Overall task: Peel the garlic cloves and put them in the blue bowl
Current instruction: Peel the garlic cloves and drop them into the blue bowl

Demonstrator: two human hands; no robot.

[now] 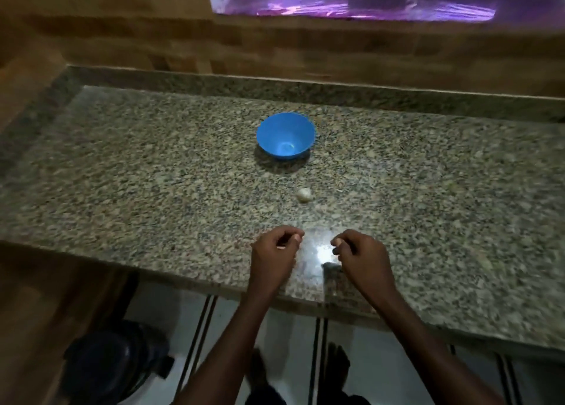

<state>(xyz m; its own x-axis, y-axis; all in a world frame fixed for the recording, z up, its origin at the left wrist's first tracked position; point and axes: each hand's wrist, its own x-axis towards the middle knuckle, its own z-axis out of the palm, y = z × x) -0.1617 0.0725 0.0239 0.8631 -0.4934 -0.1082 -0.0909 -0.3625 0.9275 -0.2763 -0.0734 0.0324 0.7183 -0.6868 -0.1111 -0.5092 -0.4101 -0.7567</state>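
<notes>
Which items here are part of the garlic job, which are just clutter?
Job:
blue bowl, looks empty
garlic on the counter, nearer than the bowl
left hand and right hand, fingers curled, contents unclear

Lying about:
granite counter
dark object on the floor

Speckled grey-and-tan granite countertop [153, 172], filling the middle of the view. Brown wooden wall panelling [122, 31] stood at 12 o'clock. Purple-lit glossy panel [367, 4] at 1 o'clock. Dark rounded object [107, 365], blurred, on pale floor at 7 o'clock.
</notes>
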